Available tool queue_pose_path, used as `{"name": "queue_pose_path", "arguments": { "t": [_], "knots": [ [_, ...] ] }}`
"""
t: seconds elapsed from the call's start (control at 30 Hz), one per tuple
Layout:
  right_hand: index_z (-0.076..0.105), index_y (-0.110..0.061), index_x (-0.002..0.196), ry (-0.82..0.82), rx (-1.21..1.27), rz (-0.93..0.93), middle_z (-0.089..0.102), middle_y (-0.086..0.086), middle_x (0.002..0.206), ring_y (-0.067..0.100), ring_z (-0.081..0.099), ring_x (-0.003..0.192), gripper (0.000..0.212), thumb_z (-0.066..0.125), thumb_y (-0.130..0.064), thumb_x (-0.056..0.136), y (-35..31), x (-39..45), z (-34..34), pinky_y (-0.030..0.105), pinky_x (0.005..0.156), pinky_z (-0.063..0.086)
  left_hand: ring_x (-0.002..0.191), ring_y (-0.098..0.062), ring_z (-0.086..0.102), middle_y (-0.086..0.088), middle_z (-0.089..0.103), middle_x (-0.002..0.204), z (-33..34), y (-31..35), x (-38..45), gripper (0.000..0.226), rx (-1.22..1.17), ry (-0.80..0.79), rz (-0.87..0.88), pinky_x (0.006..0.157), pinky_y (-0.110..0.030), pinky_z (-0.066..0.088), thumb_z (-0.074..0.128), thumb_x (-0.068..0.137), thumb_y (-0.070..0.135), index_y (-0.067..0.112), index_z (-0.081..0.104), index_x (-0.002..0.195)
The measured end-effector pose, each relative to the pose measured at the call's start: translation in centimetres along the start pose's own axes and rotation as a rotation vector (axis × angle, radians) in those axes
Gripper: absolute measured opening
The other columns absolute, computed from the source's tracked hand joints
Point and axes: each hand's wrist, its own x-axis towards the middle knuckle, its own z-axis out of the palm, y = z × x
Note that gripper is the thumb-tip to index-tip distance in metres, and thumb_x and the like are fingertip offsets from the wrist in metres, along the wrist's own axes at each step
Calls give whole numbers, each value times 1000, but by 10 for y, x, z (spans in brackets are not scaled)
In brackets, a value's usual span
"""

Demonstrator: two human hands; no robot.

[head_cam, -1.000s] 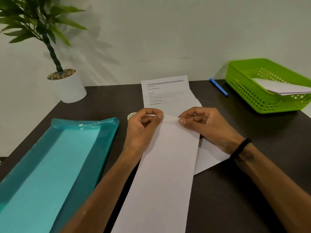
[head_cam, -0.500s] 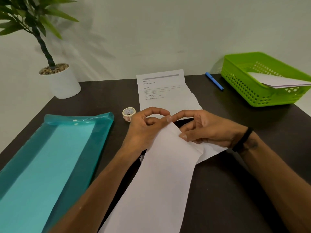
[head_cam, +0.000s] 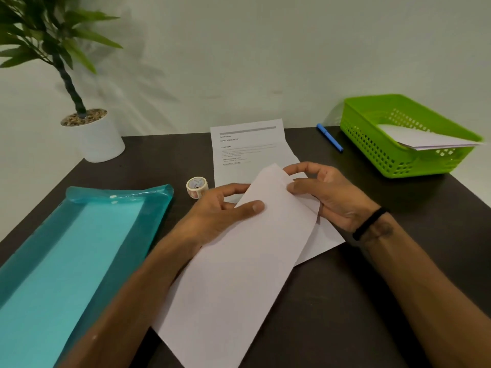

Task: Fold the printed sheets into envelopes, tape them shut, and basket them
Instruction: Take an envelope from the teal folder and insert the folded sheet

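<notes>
Green plastic basket (head_cam: pixel 372 139) already holds white folded paper (seemingly finished envelope). Long folded white sheet (head_cam: pixel 239 261) mid-fold: left hand (head_cam: pixel 220 208) pinches edge, right hand (head_cam: pixel 326 197) grips far corner. Small tape roll (head_cam: pixel 197 186) untouched; printed sheet (head_cam: pixel 247 152) waits.

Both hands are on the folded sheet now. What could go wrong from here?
1. The folded sheet sits skewed across the table, held only at its far end by the left hand and right hand, so the next crease may come out crooked.
2. It overlaps the printed sheet beneath, which could get dragged or creased too.
3. The tape roll lies close to the left hand and might get knocked away.
</notes>
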Motion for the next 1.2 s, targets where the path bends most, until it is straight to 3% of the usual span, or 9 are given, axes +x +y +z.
{"name": "queue_pose_path", "arguments": {
  "t": [0.1,0.2,0.27,0.37,0.5,0.77,0.93,1.13,1.2],
  "knots": [
    [68,-13,124,-129,48,-4,76,17,114,32,76,97,47,77,2,80,-5,-3,-1,42,80,65,73,-15,76,-1,79,78,-18,9,-9,41,148,20,97,77,-31,58,80,79,41,31,72,117],
    [62,-12,134,-249,50,9,72,22,124,36,73,110,60,77,5,78,-3,-5,2,47,90,62,60,-13,54,-8,66,66,-46,29,-13,30,495,14,189,64,-29,42,76,86,49,33,74,111],
    [62,-13,136,-301,-32,11,72,18,126,35,71,115,61,78,6,80,-1,-8,10,49,95,60,73,-12,63,-9,73,85,-60,45,-15,28,679,-39,236,73,-36,50,69,93,51,37,74,117],
    [67,-17,131,-318,-143,-20,75,7,123,24,72,114,54,78,3,82,-1,-15,26,40,93,61,103,-7,69,14,73,117,-59,63,-22,27,897,-23,307,96,-39,56,61,102,39,31,72,125],
    [71,-10,121,-260,-212,-119,78,6,115,24,74,107,39,82,-13,83,0,-21,44,36,89,63,105,-11,66,10,70,127,-41,68,-30,26,1075,-7,354,96,-33,55,56,106,30,27,70,127],
    [68,-18,130,-252,-283,-189,76,0,122,21,73,112,42,79,-20,90,8,-23,57,42,94,60,96,-9,63,11,69,116,-50,60,-50,26,1083,150,401,78,-13,43,52,108,26,24,69,127],
    [69,-15,123,-288,-109,-68,76,3,122,22,74,111,26,65,-15,97,5,-22,55,37,90,62,100,-7,66,11,72,113,-74,47,-62,25,974,161,381,87,-28,54,50,109,28,27,69,125],
    [62,4,132,-418,42,88,69,18,133,32,67,124,45,64,-16,92,9,-17,49,44,104,53,103,-1,61,16,67,120,-68,33,-57,27,925,271,387,98,-32,53,56,105,35,31,66,130],
    [63,4,131,-379,50,82,69,19,132,33,67,123,46,66,-17,90,12,-15,49,45,103,54,117,-4,55,13,60,135,-60,29,-60,57,958,264,382,110,-39,46,63,94,59,38,52,145]
  ]
}}
